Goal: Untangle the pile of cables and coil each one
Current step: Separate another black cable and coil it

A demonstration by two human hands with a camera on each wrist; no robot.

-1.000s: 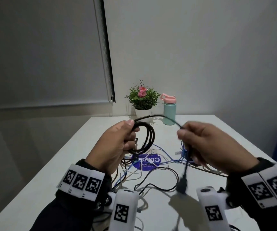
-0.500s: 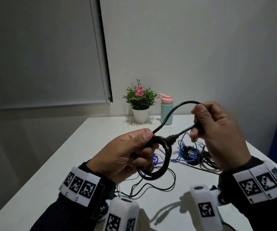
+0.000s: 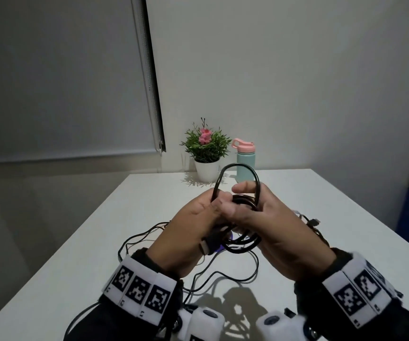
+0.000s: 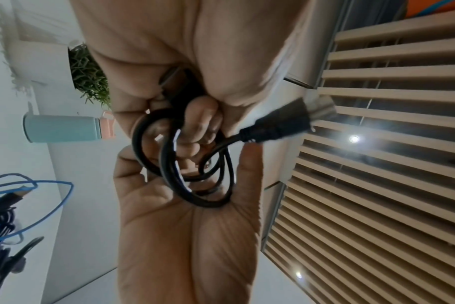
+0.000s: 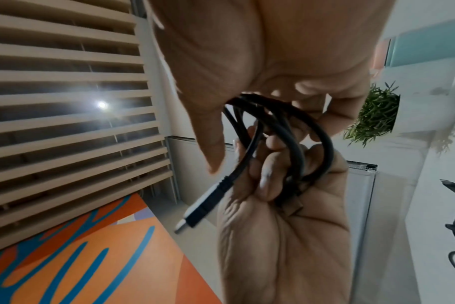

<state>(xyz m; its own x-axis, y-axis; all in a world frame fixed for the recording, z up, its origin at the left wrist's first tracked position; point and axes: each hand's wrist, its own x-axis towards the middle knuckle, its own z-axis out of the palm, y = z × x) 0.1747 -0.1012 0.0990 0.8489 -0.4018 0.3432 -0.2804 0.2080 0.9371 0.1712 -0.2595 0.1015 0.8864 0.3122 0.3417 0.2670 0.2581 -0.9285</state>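
Count: 1 coiled black cable [image 3: 241,242] in 2 hands, 1 loose cable tangle [image 3: 198,274] on table, 1 potted plant [image 3: 206,150], 1 teal bottle [image 3: 245,159].

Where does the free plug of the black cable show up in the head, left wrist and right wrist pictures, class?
Head: black cable plug pokes out below the left hand, centre.
Left wrist: plug sticks out right of centre.
Right wrist: plug hangs lower centre, beside the right hand.
Shared landmark: the potted plant.
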